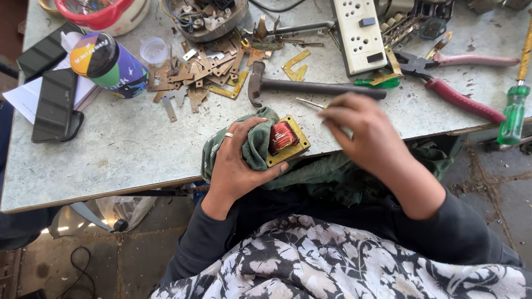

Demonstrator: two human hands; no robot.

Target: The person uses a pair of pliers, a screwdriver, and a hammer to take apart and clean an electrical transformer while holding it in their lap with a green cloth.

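At the desk (138,149) edge, the left hand (235,166) has its fingers clamped on a small transformer core (286,141), copper coil exposed, cushioned in a green cloth (252,141). The right hand (360,130), blurred, pinches a thin screwdriver (310,103). The core looks dense, stiff and sharp-edged, best gripped by its frame, not the fragile windings.

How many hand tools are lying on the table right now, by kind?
Hammer: 1
Pliers with red handles: 1
Green-handled screwdrivers: 2, one at the right edge, one by the hammer
Total: 4
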